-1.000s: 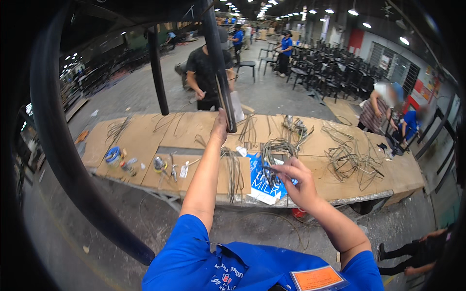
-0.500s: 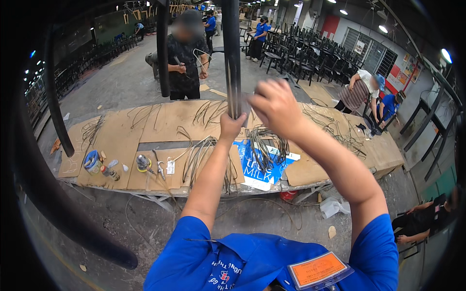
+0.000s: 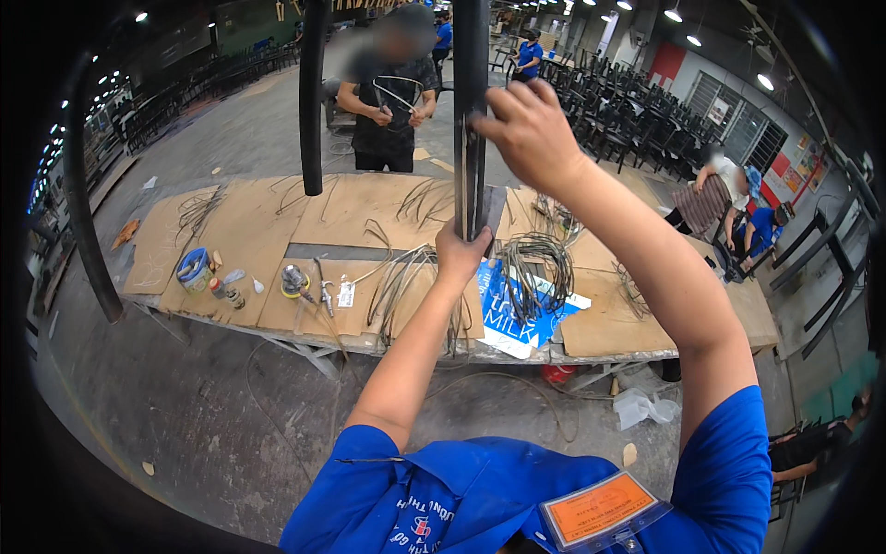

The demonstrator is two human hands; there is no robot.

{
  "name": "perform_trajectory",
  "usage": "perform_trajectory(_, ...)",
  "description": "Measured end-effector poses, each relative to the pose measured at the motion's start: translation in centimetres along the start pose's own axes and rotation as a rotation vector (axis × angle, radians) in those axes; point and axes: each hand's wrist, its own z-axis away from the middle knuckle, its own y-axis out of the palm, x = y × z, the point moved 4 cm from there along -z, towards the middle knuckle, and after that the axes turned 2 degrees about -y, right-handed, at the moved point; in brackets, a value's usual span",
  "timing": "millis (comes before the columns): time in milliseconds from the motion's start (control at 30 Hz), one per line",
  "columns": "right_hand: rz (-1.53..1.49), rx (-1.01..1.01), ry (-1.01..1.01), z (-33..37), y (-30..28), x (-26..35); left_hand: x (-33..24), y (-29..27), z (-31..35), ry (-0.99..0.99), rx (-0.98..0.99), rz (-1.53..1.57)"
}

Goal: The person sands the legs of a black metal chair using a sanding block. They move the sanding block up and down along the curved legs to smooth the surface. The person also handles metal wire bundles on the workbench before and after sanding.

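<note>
A long dark bar point(image 3: 469, 102), with pale lengthwise streaks or grooves down its face, stands upright in front of me and runs out of the top of the view. Around its lower end my left hand point(image 3: 461, 255) is closed, thumb across the front. Higher up, my right hand point(image 3: 535, 137) is closed, its fingertips against the bar's right side. Whatever those fingers may pinch is hidden. A flat grey piece point(image 3: 496, 209) shows behind the bar's lower end; its kind I cannot make out.
Bundles of thin strips point(image 3: 535, 272) lie on the cardboard-covered table point(image 3: 249, 226), near a blue printed sheet point(image 3: 517, 323), an air tool point(image 3: 325, 294) and a tub point(image 3: 194, 270). Other dark bars point(image 3: 313, 102) hang left. A person point(image 3: 383, 106) across the table holds a bent frame.
My right hand has moved up along the bar, with its fingertips now against it. My left hand keeps its grip. The whole view has shifted, and the person opposite has raised the bent frame.
</note>
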Motion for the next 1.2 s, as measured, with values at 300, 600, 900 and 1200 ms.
perform_trajectory(300, -0.050, -0.086, 0.005, -1.7, 0.5, 2.7, -0.8, -3.4, 1.1, 0.001, -0.145, -0.071)
perform_trajectory(600, -0.149, -0.181, -0.041, -2.2, 2.7, 3.2, -0.6, -5.0, 0.8, 0.005, -0.224, -0.169)
perform_trajectory(900, -0.149, -0.208, -0.127, -2.7, 3.4, 3.4, -0.4, -5.6, 1.0, 0.019, -0.240, -0.122)
perform_trajectory(1200, -0.144, -0.184, -0.080, -3.0, 2.1, 3.1, -0.5, -5.1, 1.1, 0.009, -0.235, -0.099)
